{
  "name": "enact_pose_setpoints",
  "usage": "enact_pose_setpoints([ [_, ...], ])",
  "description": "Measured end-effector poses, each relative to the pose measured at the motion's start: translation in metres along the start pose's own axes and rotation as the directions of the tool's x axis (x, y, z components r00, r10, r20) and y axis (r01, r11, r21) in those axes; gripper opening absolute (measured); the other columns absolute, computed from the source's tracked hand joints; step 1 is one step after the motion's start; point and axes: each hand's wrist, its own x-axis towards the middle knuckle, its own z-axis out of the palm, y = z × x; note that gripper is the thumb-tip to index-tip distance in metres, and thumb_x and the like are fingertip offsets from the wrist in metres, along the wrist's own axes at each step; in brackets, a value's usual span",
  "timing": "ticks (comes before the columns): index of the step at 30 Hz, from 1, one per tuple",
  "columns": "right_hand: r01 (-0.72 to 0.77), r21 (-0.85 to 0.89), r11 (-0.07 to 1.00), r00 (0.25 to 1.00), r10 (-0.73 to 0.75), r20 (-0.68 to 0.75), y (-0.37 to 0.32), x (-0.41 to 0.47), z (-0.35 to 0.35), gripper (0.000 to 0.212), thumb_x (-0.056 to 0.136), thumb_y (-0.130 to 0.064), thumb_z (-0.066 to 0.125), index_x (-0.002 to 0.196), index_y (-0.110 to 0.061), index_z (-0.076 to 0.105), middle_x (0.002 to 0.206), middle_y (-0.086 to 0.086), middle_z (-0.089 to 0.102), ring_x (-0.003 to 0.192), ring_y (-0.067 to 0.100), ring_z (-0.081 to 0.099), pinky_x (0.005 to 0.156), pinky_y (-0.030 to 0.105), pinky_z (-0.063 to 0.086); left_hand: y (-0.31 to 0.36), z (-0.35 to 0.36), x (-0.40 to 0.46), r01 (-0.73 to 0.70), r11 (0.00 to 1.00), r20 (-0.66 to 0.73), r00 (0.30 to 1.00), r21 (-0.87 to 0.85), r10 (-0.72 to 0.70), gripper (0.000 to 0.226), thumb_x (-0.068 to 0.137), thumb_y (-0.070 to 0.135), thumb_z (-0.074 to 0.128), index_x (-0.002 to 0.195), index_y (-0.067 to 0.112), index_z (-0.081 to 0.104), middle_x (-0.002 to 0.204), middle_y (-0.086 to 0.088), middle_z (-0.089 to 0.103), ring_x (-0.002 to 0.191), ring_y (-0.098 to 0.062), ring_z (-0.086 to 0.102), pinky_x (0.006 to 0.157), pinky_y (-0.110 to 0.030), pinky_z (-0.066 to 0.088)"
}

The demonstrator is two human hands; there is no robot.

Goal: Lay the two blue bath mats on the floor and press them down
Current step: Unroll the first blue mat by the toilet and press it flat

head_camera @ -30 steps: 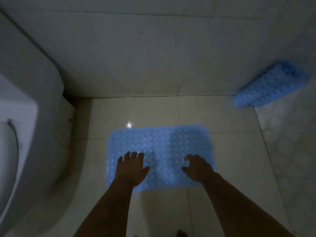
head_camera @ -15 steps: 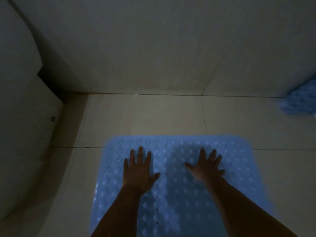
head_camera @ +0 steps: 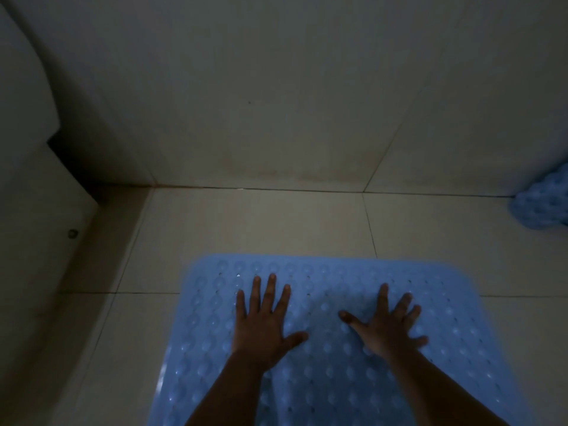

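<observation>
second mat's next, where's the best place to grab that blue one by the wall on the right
Only one end of the second blue mat shows at the right edge, bunched against the wall. Probably grip that near, floor-side end with the right hand, coming from the left across open floor.

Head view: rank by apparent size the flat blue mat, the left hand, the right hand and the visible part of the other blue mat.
1. flat blue mat
2-3. left hand and right hand: look alike
4. other blue mat: cropped by the frame edge and farther away

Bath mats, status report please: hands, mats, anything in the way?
Left hand, right hand flat on spread mat. Second mat bunched by wall, unlaid. Nothing obstructing.
</observation>
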Motion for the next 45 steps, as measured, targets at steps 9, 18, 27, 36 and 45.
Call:
enact_pose_setpoints([
  [9,0.027,0.011,1.000,0.999,-0.026,-0.018,0.000,0.004,0.000,0.138,0.049,-0.102,0.048,0.153,-0.047,-0.023,0.163,0.009,-0.036,0.152,0.037,-0.026,0.116,0.076,0.004,0.001,-0.005,0.003,0.001,0.999,-0.033,0.999,-0.044,-0.003,0.104,0.083,0.094,0.024,0.162,0.037,-0.014,0.165,-0.001,-0.035,0.150,-0.033,-0.036,0.119,-0.062,-0.018],
  [18,0.157,0.002,0.988,0.957,-0.152,-0.247,0.002,-0.006,0.000,0.121,0.065,-0.097,0.034,0.161,-0.035,-0.004,0.171,0.009,-0.010,0.156,0.035,-0.011,0.117,0.075,0.005,-0.028,-0.013,0.000,0.008,1.000,-0.151,0.989,-0.017,-0.010,0.096,0.093,0.085,0.020,0.164,0.021,0.025,0.172,-0.014,0.013,0.157,-0.042,0.010,0.119,-0.063,0.007],
  [27,0.492,0.154,0.857,0.845,-0.428,-0.319,-0.069,-0.027,0.019,0.073,0.087,-0.074,0.050,0.150,-0.037,0.042,0.170,-0.002,0.012,0.158,0.021,-0.002,0.120,0.067,-0.004,-0.091,-0.030,0.028,0.163,0.985,-0.130,0.977,-0.060,-0.169,0.107,0.084,0.094,0.011,0.164,0.027,-0.013,0.167,-0.005,-0.032,0.151,-0.032,-0.036,0.122,-0.063,-0.016],
  [36,0.677,0.219,0.702,0.718,-0.568,-0.402,-0.104,-0.032,0.042,0.050,0.093,-0.063,0.054,0.137,-0.038,0.053,0.166,-0.003,0.026,0.158,0.020,0.008,0.122,0.064,0.000,-0.096,-0.008,0.027,0.100,0.993,-0.320,0.940,-0.058,-0.113,0.092,0.096,0.083,0.013,0.166,0.024,0.002,0.173,-0.003,-0.011,0.159,-0.024,-0.019,0.127,-0.059,-0.006],
  [45,0.741,0.162,0.652,0.646,-0.625,-0.438,-0.113,-0.025,0.059,0.045,0.095,-0.061,0.047,0.132,-0.037,0.055,0.162,-0.006,0.032,0.157,0.016,0.008,0.124,0.060,-0.004,-0.097,-0.010,0.028,0.088,0.993,-0.335,0.936,-0.079,-0.110,0.092,0.101,0.075,0.013,0.165,0.009,0.004,0.173,-0.010,-0.008,0.160,-0.021,-0.014,0.128,-0.056,-0.005],
])
